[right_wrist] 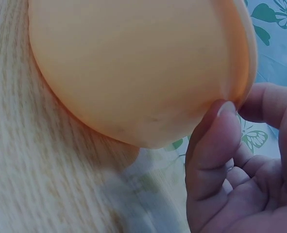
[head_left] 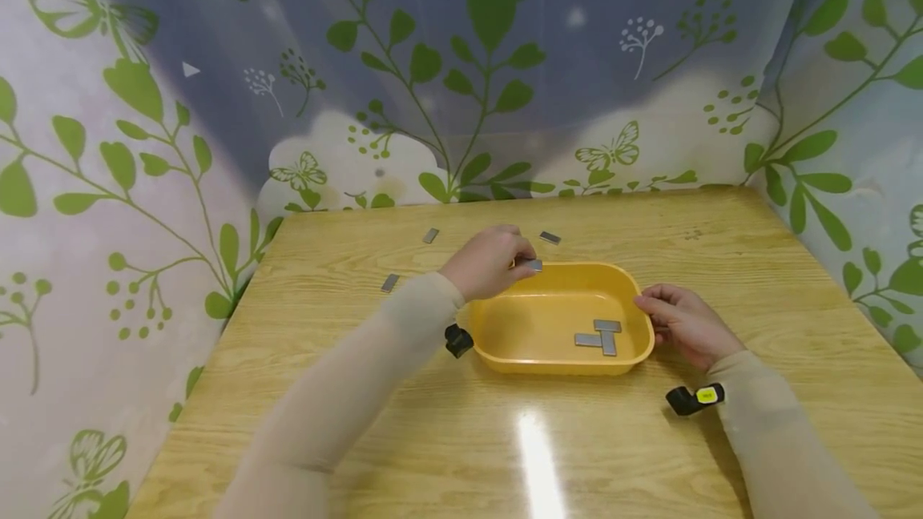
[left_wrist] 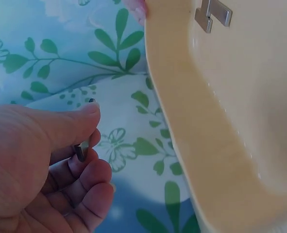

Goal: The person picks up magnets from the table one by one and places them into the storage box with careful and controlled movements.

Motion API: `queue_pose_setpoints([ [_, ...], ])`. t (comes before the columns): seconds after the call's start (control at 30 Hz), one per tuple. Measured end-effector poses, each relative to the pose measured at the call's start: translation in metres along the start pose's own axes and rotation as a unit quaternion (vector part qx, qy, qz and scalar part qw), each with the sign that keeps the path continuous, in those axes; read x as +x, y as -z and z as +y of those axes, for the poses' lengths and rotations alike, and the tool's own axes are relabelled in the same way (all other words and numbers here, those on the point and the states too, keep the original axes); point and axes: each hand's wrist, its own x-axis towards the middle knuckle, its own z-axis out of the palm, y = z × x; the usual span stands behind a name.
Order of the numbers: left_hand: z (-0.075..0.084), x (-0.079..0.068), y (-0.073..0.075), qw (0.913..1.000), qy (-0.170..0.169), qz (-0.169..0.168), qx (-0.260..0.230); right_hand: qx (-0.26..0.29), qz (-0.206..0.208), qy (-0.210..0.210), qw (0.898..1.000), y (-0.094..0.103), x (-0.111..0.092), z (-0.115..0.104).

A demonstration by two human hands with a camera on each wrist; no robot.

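Observation:
My left hand pinches a small flat grey metal block between thumb and fingers, over the far rim of the yellow plastic basin. In the left wrist view, one end of that metal block shows between the fingers, beside the basin wall. At the basin's right end, my right hand pinches the rim with thumb and fingers. Inside, toward the right, lie three similar metal blocks close together. In the right wrist view, the thumb presses against the basin's outer wall.
Three more metal blocks lie on the wooden table: one at the left, another farther back, and a third block behind the basin. A leaf-patterned curtain borders the table's back and sides.

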Motion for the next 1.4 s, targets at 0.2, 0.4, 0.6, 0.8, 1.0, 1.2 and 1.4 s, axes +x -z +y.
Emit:
queue_pose_setpoints([
  [0.2,0.008,0.022,-0.014,0.9998,-0.005,-0.021,0.0,0.003,-0.005,0.004,1.0,0.001,0.001,0.002],
  [0.4,0.011,0.038,-0.027,0.9994,-0.001,-0.032,-0.009,0.008,-0.002,0.001,1.0,0.0,0.001,0.002],
  [0.6,0.013,0.047,-0.037,0.9992,0.008,-0.038,-0.003,0.009,-0.001,0.001,1.0,-0.001,0.002,0.003],
  [0.8,0.012,0.055,-0.047,0.9989,0.012,-0.045,-0.004,0.005,-0.001,0.0,1.0,0.0,0.002,0.004],
  [1.0,0.008,0.06,-0.057,0.9977,0.009,-0.067,-0.007,0.002,-0.003,-0.001,1.0,0.001,0.001,0.002],
  [1.2,0.006,0.059,-0.063,0.9965,0.021,-0.08,-0.015,-0.001,-0.004,-0.001,1.0,0.0,0.001,0.002],
  [1.4,0.005,0.058,-0.068,0.9965,0.018,-0.082,-0.007,-0.001,-0.004,0.0,1.0,0.001,0.001,0.002],
])
